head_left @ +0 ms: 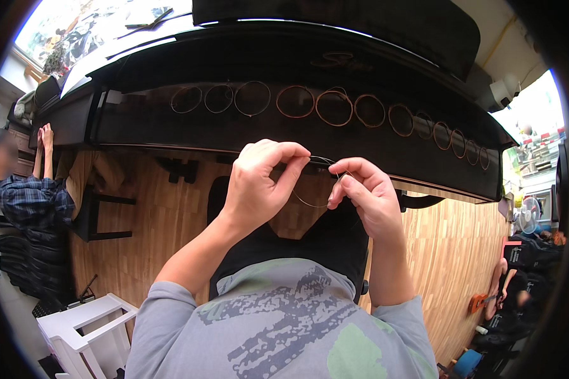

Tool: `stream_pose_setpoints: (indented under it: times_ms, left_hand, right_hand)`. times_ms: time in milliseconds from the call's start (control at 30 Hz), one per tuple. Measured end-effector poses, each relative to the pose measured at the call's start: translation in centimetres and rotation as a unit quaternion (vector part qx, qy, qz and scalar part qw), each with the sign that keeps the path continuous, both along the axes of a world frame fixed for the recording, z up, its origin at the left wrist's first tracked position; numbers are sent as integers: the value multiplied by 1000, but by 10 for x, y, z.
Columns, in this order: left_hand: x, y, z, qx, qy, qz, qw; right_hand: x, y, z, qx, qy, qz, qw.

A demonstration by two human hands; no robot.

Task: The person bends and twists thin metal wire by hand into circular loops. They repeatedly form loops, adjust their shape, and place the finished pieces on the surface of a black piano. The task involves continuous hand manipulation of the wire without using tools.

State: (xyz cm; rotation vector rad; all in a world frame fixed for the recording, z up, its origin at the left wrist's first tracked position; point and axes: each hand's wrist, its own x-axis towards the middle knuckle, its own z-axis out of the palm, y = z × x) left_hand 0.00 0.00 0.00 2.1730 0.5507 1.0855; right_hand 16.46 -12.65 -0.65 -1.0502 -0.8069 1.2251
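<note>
In front of my chest, my left hand [259, 182] pinches a thin coiled wire string [309, 204] between thumb and forefinger at its upper left. My right hand [368, 194] grips the same coil's right side, thumb against curled fingers. The loop hangs between both hands, just off the front edge of a long black piano [145, 126]. Along the piano's dark top lies a row of several similar coils, silvery ones [270, 98] on the left and copper-coloured ones [313, 102] towards the right.
At the far left another person [35, 202] in a plaid shirt sits with hands on the black surface. A white stand [69, 338] is at lower left. On the right are a fan [527, 215], a small orange guitar [478, 303] and people in dark clothes.
</note>
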Motion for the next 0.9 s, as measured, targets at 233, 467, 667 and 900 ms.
stream_pose_setpoints:
  times_ms: [233,467,667,900]
  left_hand:
    - [5,2,-3,16,-48,55,997]
    - [3,5,-1,134,-21,88,987]
    - [5,8,-2,173,-30,108,979]
    - [8,9,-5,197,-51,122,971]
  right_hand:
    - [-11,1,1,69,49,-33,996]
    - [-23,4,1,26,134,2,991]
    - [-34,2,-8,16,274,-4,961]
    - [-43,8,-14,46,384,-17,922]
